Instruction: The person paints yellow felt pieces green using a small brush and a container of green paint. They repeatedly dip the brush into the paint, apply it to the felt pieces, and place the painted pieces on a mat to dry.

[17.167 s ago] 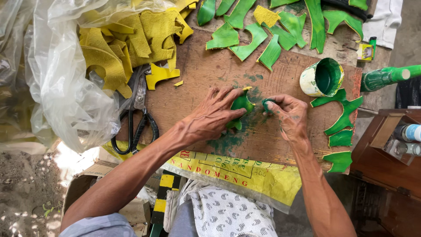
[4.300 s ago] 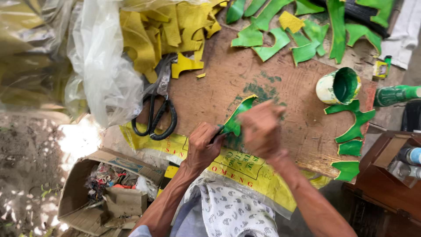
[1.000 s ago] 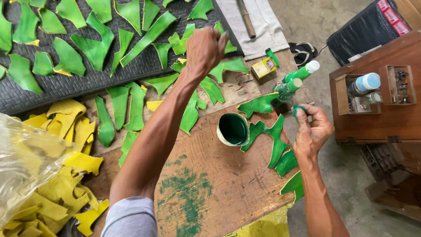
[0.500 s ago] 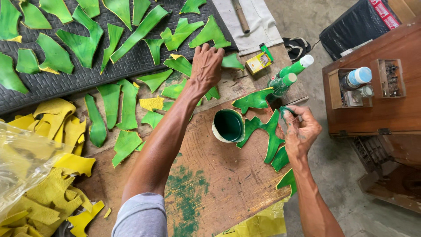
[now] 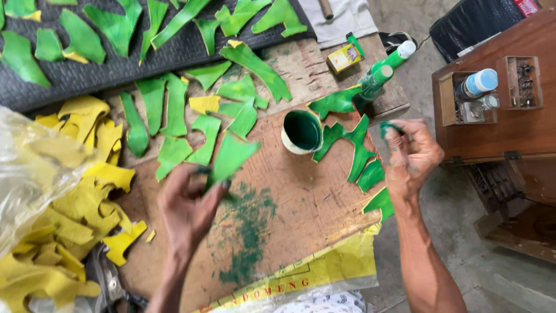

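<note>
1. The left hand is raised over the board, its fingers clamped on the lower end of a green piece, which points up and to the right.
2. The right hand is near the board's right edge, fingers closed together on a small green-stained dauber.
3. A cup of green paint stands on the board between the hands, closer to the right one.
4. Just right of the cup lie more green pieces; two green bottles stand beyond them.
5. A green paint smear marks the board below the held piece.
6. Painted pieces lie spread above the left hand, some on a dark mat.
7. Yellow pieces are heaped at the left, beside a clear bag.
</note>
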